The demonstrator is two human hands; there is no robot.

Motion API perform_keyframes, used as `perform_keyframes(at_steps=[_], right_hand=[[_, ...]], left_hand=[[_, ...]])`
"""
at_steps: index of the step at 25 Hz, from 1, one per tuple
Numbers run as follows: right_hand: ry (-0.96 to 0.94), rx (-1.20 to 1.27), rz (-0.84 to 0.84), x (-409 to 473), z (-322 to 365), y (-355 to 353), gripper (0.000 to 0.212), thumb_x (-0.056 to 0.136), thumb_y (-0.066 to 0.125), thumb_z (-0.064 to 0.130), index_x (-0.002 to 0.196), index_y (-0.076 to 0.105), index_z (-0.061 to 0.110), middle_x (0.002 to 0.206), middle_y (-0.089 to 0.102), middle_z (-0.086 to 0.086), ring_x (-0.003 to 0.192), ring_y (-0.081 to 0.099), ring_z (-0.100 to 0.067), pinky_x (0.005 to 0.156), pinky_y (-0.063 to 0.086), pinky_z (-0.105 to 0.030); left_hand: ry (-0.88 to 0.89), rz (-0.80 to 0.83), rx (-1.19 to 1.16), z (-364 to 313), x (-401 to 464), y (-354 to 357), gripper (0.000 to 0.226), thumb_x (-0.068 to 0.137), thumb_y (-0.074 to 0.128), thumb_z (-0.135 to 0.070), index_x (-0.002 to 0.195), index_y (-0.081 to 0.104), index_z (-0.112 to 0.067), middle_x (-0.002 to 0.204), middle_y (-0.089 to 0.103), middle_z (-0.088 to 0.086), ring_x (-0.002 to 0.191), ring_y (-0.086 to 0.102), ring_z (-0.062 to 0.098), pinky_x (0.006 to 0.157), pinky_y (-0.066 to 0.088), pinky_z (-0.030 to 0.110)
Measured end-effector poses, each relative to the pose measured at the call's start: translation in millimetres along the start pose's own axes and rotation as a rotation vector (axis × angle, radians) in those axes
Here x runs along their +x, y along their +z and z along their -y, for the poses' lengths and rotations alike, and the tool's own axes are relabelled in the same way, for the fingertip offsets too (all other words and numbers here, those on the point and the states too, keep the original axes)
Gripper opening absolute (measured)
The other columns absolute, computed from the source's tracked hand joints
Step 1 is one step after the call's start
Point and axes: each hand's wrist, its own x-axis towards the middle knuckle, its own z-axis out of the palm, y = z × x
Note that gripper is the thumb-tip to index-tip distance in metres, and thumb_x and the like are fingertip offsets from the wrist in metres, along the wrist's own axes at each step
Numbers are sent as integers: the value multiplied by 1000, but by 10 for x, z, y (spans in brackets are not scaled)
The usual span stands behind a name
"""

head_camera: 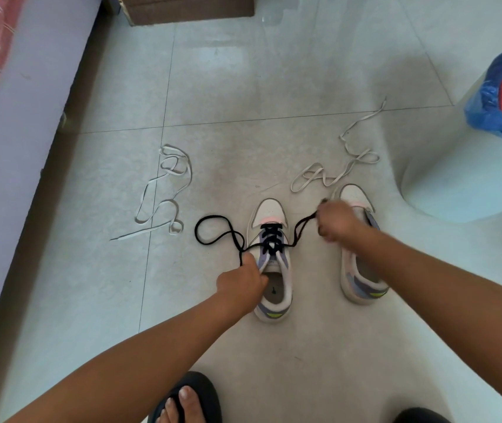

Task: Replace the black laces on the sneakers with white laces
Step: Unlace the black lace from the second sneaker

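The left sneaker (271, 261) stands on the tiled floor (243, 87), its black lace (213, 236) still threaded through the lower eyelets. The left hand (240, 285) pinches the lace beside this sneaker's tongue. The right hand (338, 221) grips the lace's other end, over the right sneaker (362, 288) just beside it. Two white laces (164, 190) lie loose on the floor beyond the left sneaker.

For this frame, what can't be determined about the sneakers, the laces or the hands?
Head view, the only one:
- Right sneaker: the right hand and forearm cover its eyelets, so whether it is laced is hidden.
- Black lace: its right end disappears inside the right hand.
- Left hand: seen from the back, its fingertips' hold on the lace is hidden.
- Left sneaker: insole mark too small to read.
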Motion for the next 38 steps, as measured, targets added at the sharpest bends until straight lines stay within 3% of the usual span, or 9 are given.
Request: perform_keyframes(at_steps=[1, 3, 6, 9, 17, 25, 28, 33, 38], right_hand=[[24, 32, -192, 117, -71, -202, 24, 95, 41, 10, 103, 60, -2, 106, 62, -19, 95, 60, -31, 67, 44, -30], [46, 362, -401, 228, -201, -430, 36, 100, 34, 21, 103, 58, -6, 103, 62, -26, 87, 60, -32, 70, 45, -34], [-26, 301, 3, -115, -90, -163, 40, 99, 36, 38, 90, 56, 5, 73, 59, -12, 57, 56, -22, 49, 42, -26], [-218, 75, 319, -489, 67, 384, 20, 91, 50, 43, 92, 45, 24, 85, 58, 0, 71, 59, -19, 54, 44, -26], [-295, -196, -26, -446, 225, 752, 30, 92, 42, 15, 120, 32, 11, 106, 60, -12, 88, 60, -31, 64, 39, -34], [-473, -69, -119, -543, -38, 394, 23, 91, 45, 18, 95, 23, 18, 57, 42, 2, 50, 42, -24, 47, 25, -32], [-520, 62, -175, -605, 34, 155, 23, 90, 48, 16, 92, 26, 17, 58, 41, -1, 57, 47, -31, 61, 33, -43], [-645, 179, -180, -761, 4, -16, 24, 89, 51, 14, 87, 28, 19, 57, 37, 0, 53, 41, -28, 53, 35, -42], [-568, 87, -18, -668, -145, 270, 19, 89, 50, 13, 90, 33, 21, 58, 41, 2, 55, 43, -22, 56, 32, -34]], left_hand=[[11, 13, 30, -7, -15, -4, 30, 97, 37, -27, 119, 38, -6, 63, 32, 2, 55, 43, 17, 48, 27, 26], [20, 29, 41, -4, -31, -14, 29, 97, 37, -26, 119, 37, -6, 65, 38, -2, 58, 48, 19, 50, 29, 26], [8, 29, -10, -8, -23, -74, 31, 95, 37, -34, 117, 35, -11, 76, 52, -1, 65, 51, 21, 49, 28, 26], [32, 3, -5, 0, 0, -184, 41, 92, 38, -48, 114, 39, -13, 87, 55, 1, 77, 56, 21, 59, 35, 29], [151, -197, -150, -48, 191, -236, 45, 90, 54, -37, 121, 40, -8, 120, 47, 9, 97, 56, 27, 62, 37, 32], [368, -560, -297, 192, -8, -601, 48, 71, 69, -11, 114, 50, -4, 110, 50, 9, 87, 58, 24, 59, 35, 27], [387, -634, -389, 266, -70, -837, 52, 72, 69, -11, 113, 38, -19, 106, 43, -5, 74, 50, 0, 47, 31, 20], [270, -445, -576, 404, -206, -978, 55, 81, 63, -17, 91, 23, -52, 86, 61, -4, 68, 64, 12, 61, 46, 34], [214, -289, -444, 231, -268, -615, 30, 84, 58, -29, 94, 32, -40, 85, 55, -18, 72, 58, 10, 60, 38, 27]])
